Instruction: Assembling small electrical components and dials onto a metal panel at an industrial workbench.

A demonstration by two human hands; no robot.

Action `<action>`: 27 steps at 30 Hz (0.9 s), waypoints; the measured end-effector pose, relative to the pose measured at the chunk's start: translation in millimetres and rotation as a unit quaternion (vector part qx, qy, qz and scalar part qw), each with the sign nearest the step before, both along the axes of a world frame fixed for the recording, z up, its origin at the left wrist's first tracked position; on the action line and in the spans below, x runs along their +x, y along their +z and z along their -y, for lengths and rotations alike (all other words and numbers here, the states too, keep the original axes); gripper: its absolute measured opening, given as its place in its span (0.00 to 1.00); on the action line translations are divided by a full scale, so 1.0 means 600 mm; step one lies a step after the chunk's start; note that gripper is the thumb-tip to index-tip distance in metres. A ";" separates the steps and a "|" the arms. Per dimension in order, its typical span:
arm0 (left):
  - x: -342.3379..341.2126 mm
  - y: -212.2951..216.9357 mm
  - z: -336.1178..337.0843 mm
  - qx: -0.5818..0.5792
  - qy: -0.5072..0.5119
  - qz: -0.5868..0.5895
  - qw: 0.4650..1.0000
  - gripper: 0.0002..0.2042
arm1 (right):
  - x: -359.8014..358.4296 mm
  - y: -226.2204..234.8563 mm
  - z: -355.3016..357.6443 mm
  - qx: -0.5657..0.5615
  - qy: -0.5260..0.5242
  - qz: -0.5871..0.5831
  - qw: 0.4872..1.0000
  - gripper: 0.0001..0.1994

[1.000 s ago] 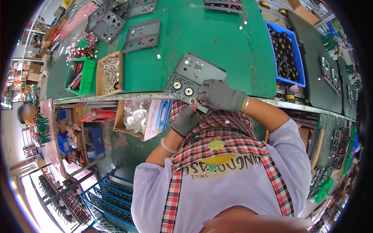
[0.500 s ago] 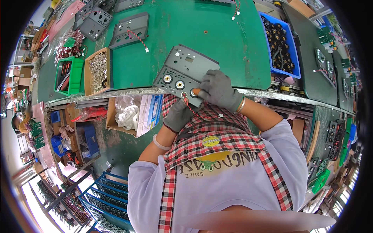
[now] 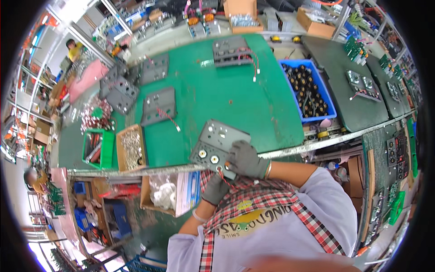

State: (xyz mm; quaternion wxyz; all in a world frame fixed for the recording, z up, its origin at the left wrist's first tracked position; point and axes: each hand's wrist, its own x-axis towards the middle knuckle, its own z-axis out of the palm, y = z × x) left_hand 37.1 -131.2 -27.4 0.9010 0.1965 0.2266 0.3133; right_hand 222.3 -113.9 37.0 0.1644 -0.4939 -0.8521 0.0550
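Note:
A grey bent metal panel (image 3: 223, 134) with many holes is tilted over the table's front edge, against my apron. Two round brass-centred fittings (image 3: 214, 159) sit in its lower half. My left hand (image 3: 215, 189), in a grey glove, is closed on the panel's lower edge, beside a thin red-and-black cable (image 3: 220, 172) that ends in a small white connector (image 3: 256, 182). My right hand (image 3: 247, 159), also gloved, lies over the panel's right side. Its bent fingers are closed at a third fitting position, and they mostly hide what is there.
Similar grey panels (image 3: 158, 105) lie on the green table (image 3: 199, 99), some with cables. Left stand a green bin (image 3: 107, 149) of tools and a cardboard tray (image 3: 144, 147) of small metal parts. At right is a blue bin (image 3: 333, 109) of black parts with brass centres.
The view has tipped up, so more of the table's far side shows and the hands appear lower. Both hands keep nearly the same hold on the panel.

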 end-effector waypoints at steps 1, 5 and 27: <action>0.002 0.009 0.000 0.096 -0.034 -0.104 0.989 0.29 | 0.004 -0.002 0.004 -0.010 -0.007 0.002 1.000 0.11; -0.021 -0.017 0.005 -0.033 -0.032 0.006 0.999 0.31 | 0.009 0.008 0.031 0.031 0.012 -0.071 0.997 0.17; -0.058 0.088 -0.137 0.571 0.165 -0.531 0.604 0.15 | 0.187 0.154 -0.100 -0.154 -0.112 -0.273 0.943 0.17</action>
